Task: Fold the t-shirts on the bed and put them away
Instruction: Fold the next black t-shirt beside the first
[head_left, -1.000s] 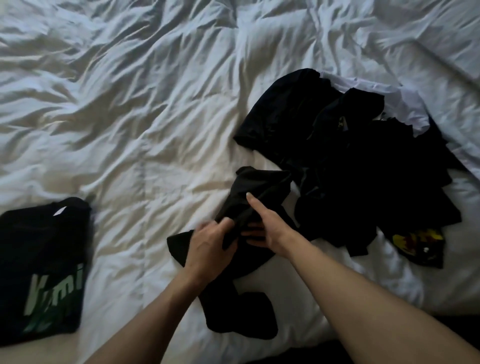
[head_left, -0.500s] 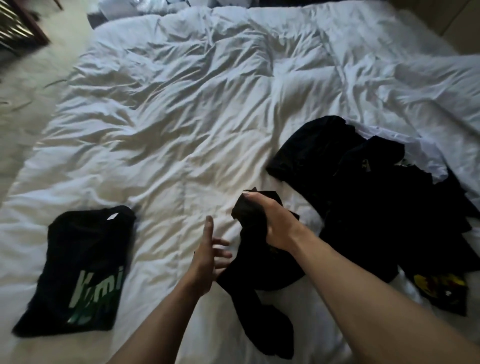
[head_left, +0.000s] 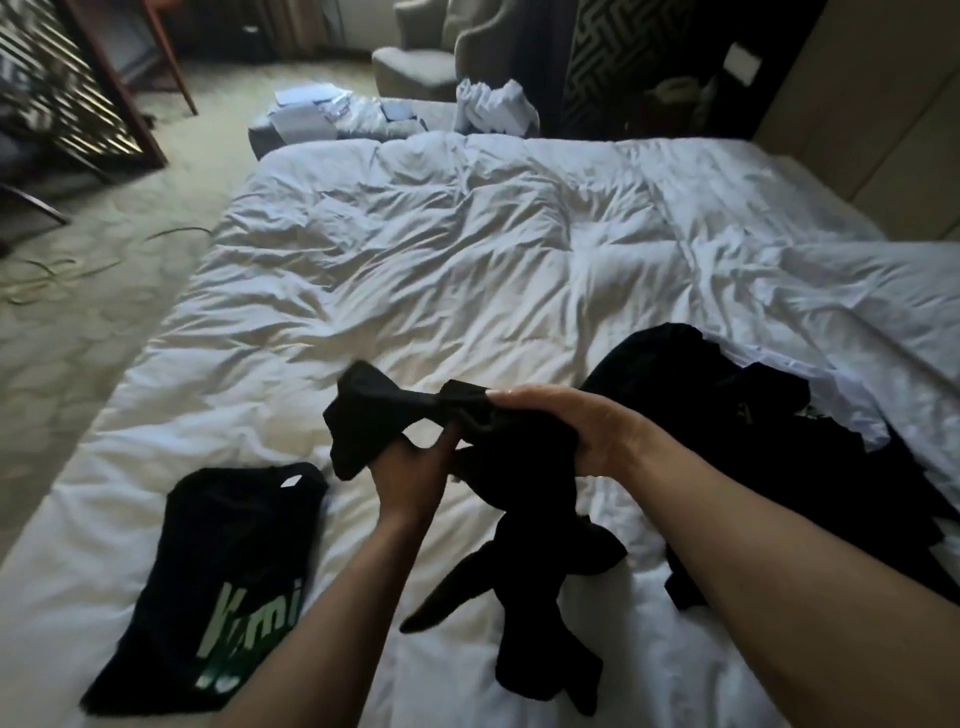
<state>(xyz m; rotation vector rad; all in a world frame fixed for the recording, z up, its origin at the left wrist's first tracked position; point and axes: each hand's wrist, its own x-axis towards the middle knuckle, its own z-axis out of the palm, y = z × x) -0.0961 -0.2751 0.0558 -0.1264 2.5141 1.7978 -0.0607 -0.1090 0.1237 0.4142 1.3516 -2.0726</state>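
Since the earlier frame the left hand (head_left: 410, 475) has closed on the black t-shirt (head_left: 519, 467), which now hangs lifted above the bed (head_left: 467, 270). The right hand (head_left: 582, 431) grips its bunched middle. A folded black t-shirt (head_left: 218, 571) lies at the left, and a dark pile of clothes (head_left: 753, 441) lies at the right.

grey armchair (head_left: 415, 73) — beige carpet (head_left: 67, 322), white papers (head_left: 311, 111)

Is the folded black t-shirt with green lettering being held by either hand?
No: the folded black t-shirt with green lettering lies alone on the white duvet, while both hands grip another black garment.
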